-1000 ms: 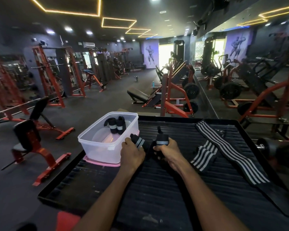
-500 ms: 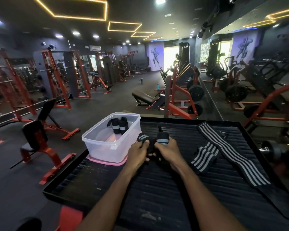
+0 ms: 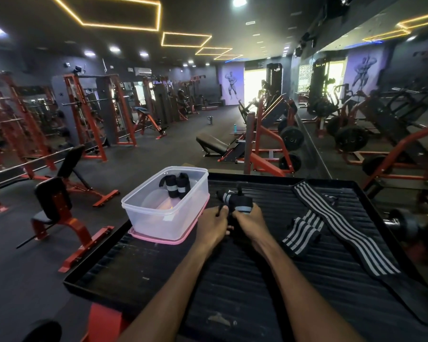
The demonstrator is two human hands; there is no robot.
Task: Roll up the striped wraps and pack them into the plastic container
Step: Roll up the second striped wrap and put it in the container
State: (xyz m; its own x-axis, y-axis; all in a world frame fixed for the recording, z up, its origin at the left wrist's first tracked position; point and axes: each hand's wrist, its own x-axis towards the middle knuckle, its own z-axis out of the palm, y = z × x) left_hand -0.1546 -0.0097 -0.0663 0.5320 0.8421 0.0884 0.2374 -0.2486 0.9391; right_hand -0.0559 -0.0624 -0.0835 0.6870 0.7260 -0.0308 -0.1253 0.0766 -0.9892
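A black wrap with grey bands [image 3: 235, 200] is bunched into a roll between my hands, just right of the clear plastic container [image 3: 156, 218]. My left hand [image 3: 211, 224] pinches its left end and a thin strap. My right hand [image 3: 251, 222] grips its right part. Two rolled wraps [image 3: 174, 185] stand at the container's far end. A long striped wrap [image 3: 341, 230] lies flat and unrolled to the right, with a shorter folded striped wrap [image 3: 300, 230] beside it.
Everything sits on a black ribbed tray [image 3: 232, 280] with a raised rim. The container rests on its pink lid [image 3: 158, 239]. Red gym benches [image 3: 59, 213] and racks stand on the floor to the left; weight machines [image 3: 269, 149] stand beyond the tray.
My hands have drawn together, bringing the two ends of the black wrap into one bundle. The view has shifted slightly; nothing else on the tray moved.
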